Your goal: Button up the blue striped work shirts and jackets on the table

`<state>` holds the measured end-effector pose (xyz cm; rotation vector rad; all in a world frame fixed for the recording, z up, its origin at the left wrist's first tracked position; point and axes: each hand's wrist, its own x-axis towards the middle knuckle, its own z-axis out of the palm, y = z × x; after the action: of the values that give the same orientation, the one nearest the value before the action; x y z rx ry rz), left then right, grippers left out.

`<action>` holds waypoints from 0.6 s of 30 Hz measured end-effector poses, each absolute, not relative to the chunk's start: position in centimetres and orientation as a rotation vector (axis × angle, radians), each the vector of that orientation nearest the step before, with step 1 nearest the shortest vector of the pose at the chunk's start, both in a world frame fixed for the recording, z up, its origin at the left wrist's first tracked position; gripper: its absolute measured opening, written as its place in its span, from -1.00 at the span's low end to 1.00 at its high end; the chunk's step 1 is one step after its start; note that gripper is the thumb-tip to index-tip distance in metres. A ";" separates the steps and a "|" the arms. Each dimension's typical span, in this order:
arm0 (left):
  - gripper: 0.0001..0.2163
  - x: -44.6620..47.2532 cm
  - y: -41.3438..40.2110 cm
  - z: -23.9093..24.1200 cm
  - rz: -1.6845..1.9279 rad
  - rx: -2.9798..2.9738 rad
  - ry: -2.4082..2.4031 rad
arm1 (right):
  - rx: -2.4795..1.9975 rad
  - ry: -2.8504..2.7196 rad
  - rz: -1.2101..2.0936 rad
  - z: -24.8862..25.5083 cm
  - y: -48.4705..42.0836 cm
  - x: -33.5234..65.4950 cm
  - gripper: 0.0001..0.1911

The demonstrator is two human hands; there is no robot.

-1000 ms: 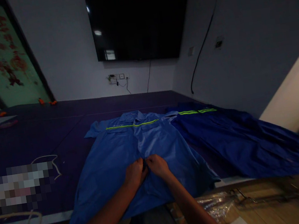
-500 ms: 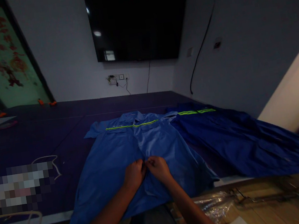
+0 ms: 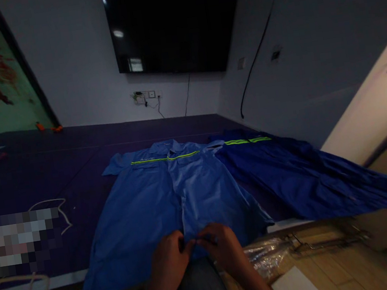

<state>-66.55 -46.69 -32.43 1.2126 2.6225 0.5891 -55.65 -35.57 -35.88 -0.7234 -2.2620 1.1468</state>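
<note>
A light blue short-sleeved work shirt [image 3: 134,212] lies spread front side up, its collar away from me and a yellow-green stripe across the chest. Its lower hem hangs over the near edge of the purple surface. At the bottom of the front opening, my left hand [image 3: 172,257] pinches the shirt's edge between thumb and fingers. Close against it, my right hand [image 3: 221,245] is closed on the same front edge, fingertips nearly meeting the left ones. Any button between the fingertips is too small to make out.
A dark blue garment [image 3: 279,180] with a yellow-green stripe lies to the right on the purple surface [image 3: 82,181]. At left are a blurred-out item [image 3: 14,239] and a pale cord [image 3: 40,284]. Clear plastic wrap [image 3: 268,255] sits below the edge. A television [image 3: 176,26] hangs on the wall.
Both hands have moved down the shirt's front opening, from around its middle to near the hem, toward me. The camera view has shifted slightly.
</note>
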 end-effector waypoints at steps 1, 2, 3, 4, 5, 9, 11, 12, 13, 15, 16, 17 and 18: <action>-0.79 -66.3 -46.9 -32.6 0.593 1.195 2.608 | -0.720 -2.340 1.111 -35.7 -36.1 -55.4 -0.82; -0.80 -66.1 -47.0 -32.7 0.604 1.184 2.586 | -0.718 -2.405 1.077 -35.5 -36.5 -55.3 -0.82; -0.80 -66.0 -47.1 -32.9 0.617 1.177 2.558 | -0.716 -2.454 1.044 -35.4 -36.9 -55.3 -0.80; -0.80 -66.0 -47.1 -33.1 0.628 1.174 2.530 | -0.713 -2.489 1.009 -35.3 -37.2 -55.4 -0.78; -0.80 -66.1 -47.0 -33.2 0.636 1.177 2.503 | -0.711 -2.514 0.975 -35.2 -37.5 -55.4 -0.77; -0.78 -66.6 -46.7 -33.6 0.610 1.226 2.423 | -0.685 -2.560 0.911 -35.3 -37.8 -55.6 -0.75; -0.78 -66.7 -46.6 -33.6 0.620 1.234 2.388 | -0.652 -2.563 0.935 -35.3 -37.8 -55.5 -0.75; -0.78 -66.8 -46.6 -33.6 0.642 1.222 2.363 | -0.639 -2.553 0.957 -35.3 -37.7 -55.4 -0.75; -0.77 -66.8 -46.6 -33.7 0.679 1.198 2.330 | -0.631 -2.535 0.979 -35.3 -37.8 -55.3 -0.74; -0.74 -66.8 -46.7 -33.7 0.780 1.140 2.241 | -0.645 -2.490 1.006 -35.1 -37.9 -55.3 -0.74; -0.73 -66.7 -46.8 -33.8 0.834 1.111 2.198 | -0.666 -2.471 1.002 -35.0 -38.0 -55.3 -0.74; -0.71 -66.7 -46.9 -33.8 0.881 1.087 2.164 | -0.690 -2.455 0.990 -34.9 -38.1 -55.3 -0.74; -0.71 -66.7 -46.9 -33.9 0.920 1.070 2.142 | -0.709 -2.446 0.975 -34.8 -38.3 -55.4 -0.74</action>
<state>-66.67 -46.94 -33.89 1.0703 2.1418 0.9198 -55.37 -38.25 -34.80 -0.7092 -2.4463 0.9753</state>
